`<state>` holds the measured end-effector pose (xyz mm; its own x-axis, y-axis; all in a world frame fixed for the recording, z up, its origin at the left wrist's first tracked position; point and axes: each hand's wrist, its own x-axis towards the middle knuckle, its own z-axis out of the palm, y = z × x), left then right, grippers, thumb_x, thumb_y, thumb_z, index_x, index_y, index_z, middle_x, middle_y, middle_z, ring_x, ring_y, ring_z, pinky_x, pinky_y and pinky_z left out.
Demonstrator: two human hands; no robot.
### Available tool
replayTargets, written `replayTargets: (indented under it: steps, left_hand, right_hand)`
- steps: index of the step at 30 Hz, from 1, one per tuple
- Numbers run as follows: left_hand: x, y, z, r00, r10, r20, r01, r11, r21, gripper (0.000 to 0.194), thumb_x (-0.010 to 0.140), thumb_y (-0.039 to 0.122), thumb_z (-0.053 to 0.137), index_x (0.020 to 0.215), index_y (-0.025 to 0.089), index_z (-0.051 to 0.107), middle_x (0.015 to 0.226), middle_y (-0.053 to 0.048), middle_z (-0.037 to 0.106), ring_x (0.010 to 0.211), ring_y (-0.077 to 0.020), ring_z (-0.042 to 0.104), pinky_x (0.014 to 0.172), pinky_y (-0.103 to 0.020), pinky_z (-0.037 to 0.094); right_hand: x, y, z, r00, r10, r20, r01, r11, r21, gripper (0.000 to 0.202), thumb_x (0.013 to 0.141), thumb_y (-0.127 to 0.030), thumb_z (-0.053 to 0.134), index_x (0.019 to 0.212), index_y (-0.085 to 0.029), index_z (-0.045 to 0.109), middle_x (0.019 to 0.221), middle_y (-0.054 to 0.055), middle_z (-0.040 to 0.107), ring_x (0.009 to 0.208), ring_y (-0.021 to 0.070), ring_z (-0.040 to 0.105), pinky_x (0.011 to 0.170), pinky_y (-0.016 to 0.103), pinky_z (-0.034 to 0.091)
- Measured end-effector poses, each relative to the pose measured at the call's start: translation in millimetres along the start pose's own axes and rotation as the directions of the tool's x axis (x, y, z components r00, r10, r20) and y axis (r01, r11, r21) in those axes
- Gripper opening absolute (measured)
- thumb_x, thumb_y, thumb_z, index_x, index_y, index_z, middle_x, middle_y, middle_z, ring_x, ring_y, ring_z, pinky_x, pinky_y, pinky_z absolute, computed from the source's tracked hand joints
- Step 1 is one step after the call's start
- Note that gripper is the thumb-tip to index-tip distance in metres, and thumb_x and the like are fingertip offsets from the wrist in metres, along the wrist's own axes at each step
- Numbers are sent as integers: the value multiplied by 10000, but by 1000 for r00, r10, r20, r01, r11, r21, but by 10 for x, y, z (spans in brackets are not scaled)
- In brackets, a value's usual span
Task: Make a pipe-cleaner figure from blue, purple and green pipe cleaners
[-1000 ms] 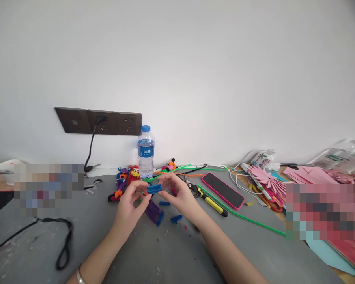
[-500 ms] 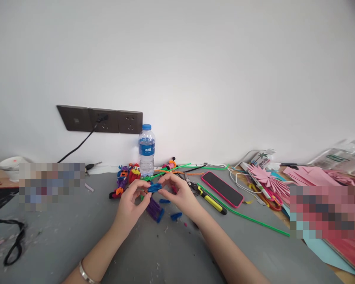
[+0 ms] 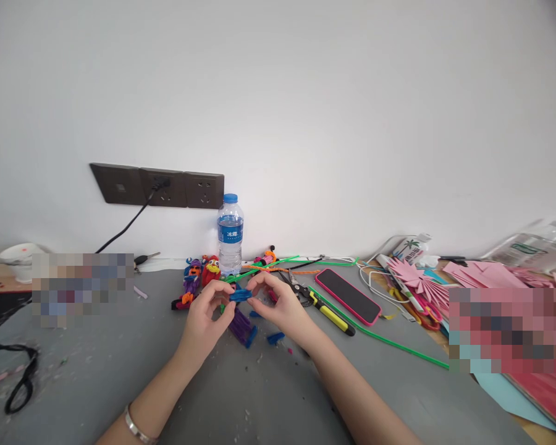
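Note:
A small blue fuzzy piece point(image 3: 241, 295) is pinched between both hands above the grey table mat point(image 3: 231, 395). My left hand point(image 3: 209, 312) grips its left end with thumb and fingertips. At its right end, the thumb and fingers of my right hand point(image 3: 278, 304) are closed on it. Just below lies a purple fuzzy piece point(image 3: 241, 326) with blue at its end, partly hidden by my left hand. Another blue piece point(image 3: 275, 338) rests on the mat under my right hand. Fuzzy figures, one purple and orange point(image 3: 192, 275) and one red point(image 3: 210, 270), stand behind my left hand.
Behind the hands stands a water bottle point(image 3: 230, 235). Pliers point(image 3: 299, 287), a yellow-handled cutter point(image 3: 332, 315), a phone point(image 3: 348, 296) and a long green stem point(image 3: 398, 348) lie to the right. Pink papers point(image 3: 491, 275) are at far right, a black cable point(image 3: 28, 377) at far left.
The blue piece has shifted very slightly left between the fingertips. Both hands otherwise keep nearly the same pose.

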<state>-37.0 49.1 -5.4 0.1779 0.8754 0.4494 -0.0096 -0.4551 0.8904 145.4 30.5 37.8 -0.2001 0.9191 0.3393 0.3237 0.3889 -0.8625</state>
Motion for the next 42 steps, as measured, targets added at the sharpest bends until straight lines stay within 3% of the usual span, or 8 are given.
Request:
replayTargets:
  steps: [10,32,42]
  left_hand:
    - [8,-3,6,998,-64,-5,64,996,-63,82,802,204,617,884,203,615,872,-27,600,805,-155,603,745,-250,517]
    - [-13,4,3,999,-54,1,54,998,9,77,813,202,590,887,205,613,884,-41,607,854,-178,617,767,-269,534]
    - [-5,159,16,993,-117,-22,116,992,-41,167,868,331,561,962,201,607,883,-46,642,833,-175,645,761,-277,541]
  right_hand:
    - [-9,15,9,994,76,73,-82,993,80,135,811,-214,590,938,-204,545,842,-1,517,642,106,498,523,216,376]
    - [12,4,15,997,56,53,-59,996,61,108,774,-190,593,866,-205,540,712,-26,497,573,95,435,493,209,328]
    - [21,5,-13,996,82,22,-84,990,113,134,769,-234,614,874,-206,536,707,-28,476,599,114,451,529,232,341]
